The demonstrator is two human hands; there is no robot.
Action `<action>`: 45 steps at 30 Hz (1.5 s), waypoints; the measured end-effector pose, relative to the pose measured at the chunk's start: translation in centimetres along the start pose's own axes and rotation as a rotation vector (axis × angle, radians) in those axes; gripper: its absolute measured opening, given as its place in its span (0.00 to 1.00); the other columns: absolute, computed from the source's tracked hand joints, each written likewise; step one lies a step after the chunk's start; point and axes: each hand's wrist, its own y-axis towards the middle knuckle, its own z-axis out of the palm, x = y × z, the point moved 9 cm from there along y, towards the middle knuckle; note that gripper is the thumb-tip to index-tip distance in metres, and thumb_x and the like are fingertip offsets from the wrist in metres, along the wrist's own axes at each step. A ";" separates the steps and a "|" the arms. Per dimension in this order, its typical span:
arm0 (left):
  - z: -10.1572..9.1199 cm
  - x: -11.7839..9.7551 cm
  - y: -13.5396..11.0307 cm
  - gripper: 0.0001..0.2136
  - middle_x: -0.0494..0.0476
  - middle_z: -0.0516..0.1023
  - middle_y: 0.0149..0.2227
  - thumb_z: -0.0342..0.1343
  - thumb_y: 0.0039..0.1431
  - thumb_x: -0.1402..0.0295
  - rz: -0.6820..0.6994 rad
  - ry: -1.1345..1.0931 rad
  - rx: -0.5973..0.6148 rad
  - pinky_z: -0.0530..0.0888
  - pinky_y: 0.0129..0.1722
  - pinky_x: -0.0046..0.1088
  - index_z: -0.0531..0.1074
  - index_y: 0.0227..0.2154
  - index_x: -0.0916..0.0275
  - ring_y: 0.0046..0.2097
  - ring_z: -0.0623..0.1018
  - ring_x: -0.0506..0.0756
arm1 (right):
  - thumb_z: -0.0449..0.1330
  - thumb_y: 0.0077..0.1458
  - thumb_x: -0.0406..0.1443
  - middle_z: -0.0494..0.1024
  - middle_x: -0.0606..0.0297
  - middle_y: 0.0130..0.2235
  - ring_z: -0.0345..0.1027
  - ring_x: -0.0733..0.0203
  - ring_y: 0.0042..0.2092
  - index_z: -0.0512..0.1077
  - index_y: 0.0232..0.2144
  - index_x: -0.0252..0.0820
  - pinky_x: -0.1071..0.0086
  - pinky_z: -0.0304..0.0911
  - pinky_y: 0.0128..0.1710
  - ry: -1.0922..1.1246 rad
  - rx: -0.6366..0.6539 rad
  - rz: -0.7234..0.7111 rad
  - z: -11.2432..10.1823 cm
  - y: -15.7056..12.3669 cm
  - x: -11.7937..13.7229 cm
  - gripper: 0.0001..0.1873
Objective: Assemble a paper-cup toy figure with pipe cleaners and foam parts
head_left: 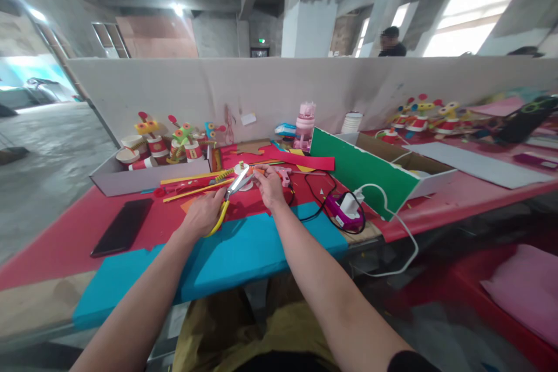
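My left hand [204, 212] is closed around yellow-handled scissors [224, 209], their blades apart and pointing up and right. Close to the blade tips, the fingers of my right hand [269, 187] pinch a small orange piece [258, 172] that looks like paper. Whether the blades touch it I cannot tell. Just behind the scissors lie a white round piece [241, 169] and a yellow-green coiled strip [225, 175]. A pink glue gun [285, 176] rests to the right of my right hand, partly hidden by it. Yellow strips [187, 193] lie left of the scissors.
A white box [131, 182] of paper-cup figures stands at left, a black phone [122, 226] before it. Blue sheeting [244, 256] covers the front edge. At right are a purple power strip [344, 213] with cables and a green-sided box [361, 168]. A partition [261, 84] runs behind.
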 end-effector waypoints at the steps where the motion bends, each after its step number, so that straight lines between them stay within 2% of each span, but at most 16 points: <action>1: 0.1 -0.1 0.0 0.18 0.66 0.76 0.43 0.40 0.65 0.64 0.002 0.002 0.001 0.70 0.39 0.33 0.60 0.54 0.63 0.43 0.77 0.61 | 0.67 0.42 0.34 0.77 0.71 0.30 0.71 0.68 0.31 0.71 0.31 0.43 0.73 0.68 0.34 -0.003 0.005 0.002 0.1 0.0 0.0 0.11; 15: -0.1 -0.6 0.1 0.16 0.66 0.76 0.41 0.41 0.65 0.67 -0.041 0.008 0.005 0.70 0.36 0.32 0.60 0.53 0.64 0.41 0.78 0.62 | 0.70 0.39 0.37 0.78 0.70 0.28 0.74 0.62 0.32 0.71 0.33 0.42 0.69 0.71 0.34 -0.018 0.096 0.015 1.4 -0.6 -0.4 0.17; 27: 0.4 -0.4 0.2 0.15 0.65 0.76 0.42 0.42 0.64 0.67 -0.041 0.048 0.026 0.70 0.37 0.31 0.60 0.52 0.64 0.41 0.78 0.60 | 0.66 0.43 0.34 0.79 0.68 0.30 0.75 0.61 0.35 0.69 0.33 0.42 0.68 0.72 0.37 -0.055 0.084 0.015 1.2 -0.4 -0.7 0.12; 35: 0.4 -0.4 0.1 0.16 0.66 0.76 0.42 0.42 0.64 0.68 -0.043 0.029 0.036 0.70 0.35 0.31 0.59 0.53 0.64 0.41 0.79 0.61 | 0.64 0.42 0.32 0.78 0.69 0.30 0.74 0.62 0.33 0.69 0.33 0.42 0.67 0.72 0.37 -0.024 0.103 0.018 1.2 -0.3 -0.8 0.12; 45: 0.4 -0.1 -0.1 0.18 0.65 0.77 0.35 0.42 0.64 0.67 -0.087 0.034 0.074 0.71 0.35 0.32 0.58 0.54 0.65 0.40 0.80 0.63 | 0.65 0.43 0.33 0.78 0.69 0.29 0.75 0.61 0.34 0.70 0.33 0.43 0.66 0.72 0.39 -0.019 0.106 0.004 1.2 -0.2 -0.6 0.12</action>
